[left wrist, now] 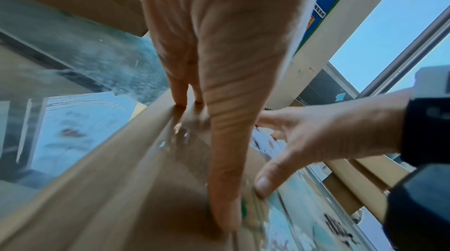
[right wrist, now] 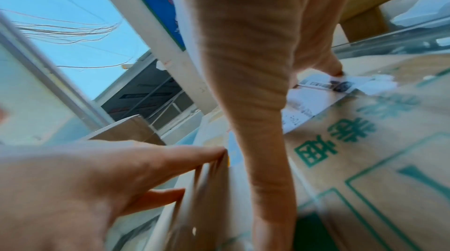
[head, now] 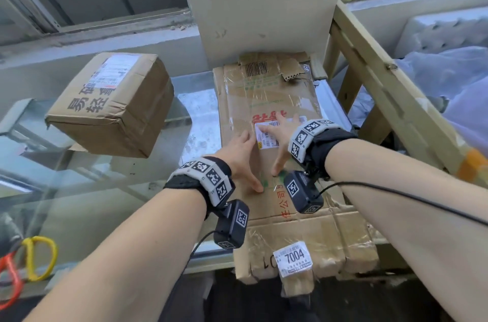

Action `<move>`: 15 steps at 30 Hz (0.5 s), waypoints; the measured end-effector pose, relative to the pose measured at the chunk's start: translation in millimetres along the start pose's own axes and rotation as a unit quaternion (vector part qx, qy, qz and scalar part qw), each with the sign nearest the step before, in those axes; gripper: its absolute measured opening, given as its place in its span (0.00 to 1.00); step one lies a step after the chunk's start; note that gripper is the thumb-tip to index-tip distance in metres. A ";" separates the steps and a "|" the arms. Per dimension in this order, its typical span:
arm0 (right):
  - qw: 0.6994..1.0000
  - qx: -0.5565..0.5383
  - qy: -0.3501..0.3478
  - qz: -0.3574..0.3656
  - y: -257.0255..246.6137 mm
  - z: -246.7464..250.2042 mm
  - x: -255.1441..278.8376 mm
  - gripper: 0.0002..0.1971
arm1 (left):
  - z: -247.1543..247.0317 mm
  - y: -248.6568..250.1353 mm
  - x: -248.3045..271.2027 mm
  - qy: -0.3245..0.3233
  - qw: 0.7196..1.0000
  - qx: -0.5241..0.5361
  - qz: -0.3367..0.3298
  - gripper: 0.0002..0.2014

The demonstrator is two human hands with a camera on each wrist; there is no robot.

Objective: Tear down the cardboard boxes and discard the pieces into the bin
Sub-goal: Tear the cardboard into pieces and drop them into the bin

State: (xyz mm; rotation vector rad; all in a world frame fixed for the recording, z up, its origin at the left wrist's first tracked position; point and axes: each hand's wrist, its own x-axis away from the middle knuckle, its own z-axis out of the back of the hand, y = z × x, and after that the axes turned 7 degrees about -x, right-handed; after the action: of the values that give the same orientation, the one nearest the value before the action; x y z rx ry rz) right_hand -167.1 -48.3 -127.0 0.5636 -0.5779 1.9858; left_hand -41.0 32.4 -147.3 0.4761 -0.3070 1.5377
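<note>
The flattened cardboard box (head: pixel 274 152) lay on the glass table (head: pixel 195 121), its near end hanging over the edge. Both hands pressed down on it side by side with fingers spread flat: the left hand (head: pixel 241 155) near its left edge, the right hand (head: pixel 277 137) over a white shipping label (head: pixel 266 134). A sealed box (head: pixel 111 105) sat off to the left.
</note>
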 end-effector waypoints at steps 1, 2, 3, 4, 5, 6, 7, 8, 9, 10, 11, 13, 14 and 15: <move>1.000 -0.009 0.007 -0.003 -3.1 0.5 5.5 0.51 | -3.6 0.3 5.8 -0.008 1.000 -0.003 0.002 0.67; 0.999 -0.038 0.009 -0.005 -3.6 -0.3 13.5 0.43 | -7.7 -2.3 6.1 -0.007 1.000 0.002 0.008 0.68; 1.000 -0.019 0.001 -0.006 -5.8 -4.6 17.2 0.39 | -8.9 -3.3 6.8 -0.008 1.000 0.001 0.017 0.68; 1.000 0.004 -0.004 -0.003 -7.6 -10.8 20.5 0.40 | -9.5 -3.6 6.9 -0.011 1.000 -0.003 0.017 0.69; 0.999 0.032 -0.016 0.000 -7.4 -17.3 25.0 0.43 | -10.4 -3.3 5.8 -0.015 1.000 -0.005 0.015 0.70; 0.998 0.054 -0.034 0.001 -5.2 -24.0 23.8 0.47 | -11.3 -2.6 3.4 -0.023 1.000 -0.010 0.015 0.70; 0.999 0.044 -0.027 0.003 -2.5 -29.3 22.4 0.50 | -11.4 -1.2 1.1 -0.027 0.999 -0.017 0.016 0.71; 0.998 0.048 -0.027 0.005 0.2 -34.4 19.9 0.52 | -12.3 0.0 -0.7 -0.031 0.999 -0.025 0.018 0.72; 0.999 0.044 -0.023 0.005 2.0 -38.3 17.0 0.54 | -12.6 1.5 -2.1 -0.030 0.999 -0.030 0.022 0.72; 0.999 0.041 -0.021 0.003 1.1 -38.3 15.4 0.56 | -12.3 3.4 -2.4 -0.032 0.999 -0.035 0.026 0.73; 0.999 0.048 -0.021 0.002 -2.0 -38.7 14.3 0.56 | -12.0 5.4 -2.6 -0.035 0.998 -0.040 0.031 0.74; 0.999 0.032 -0.008 0.011 -1.6 -37.7 13.2 0.51 | -10.6 9.1 -2.9 -0.044 0.997 -0.044 0.043 0.74; 1.000 0.028 -0.003 0.013 -0.5 -39.1 12.0 0.48 | -9.7 10.8 -3.0 -0.050 0.997 -0.045 0.048 0.74; 1.000 0.017 0.004 0.017 1.6 -41.5 10.7 0.45 | -8.7 12.6 -2.7 -0.054 0.996 -0.048 0.051 0.74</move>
State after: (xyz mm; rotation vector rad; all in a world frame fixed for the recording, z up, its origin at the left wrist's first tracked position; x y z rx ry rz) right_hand -179.3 -16.7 -153.3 0.5694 -0.5525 2.0316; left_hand -54.5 33.8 -154.9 0.4751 -0.4942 1.5914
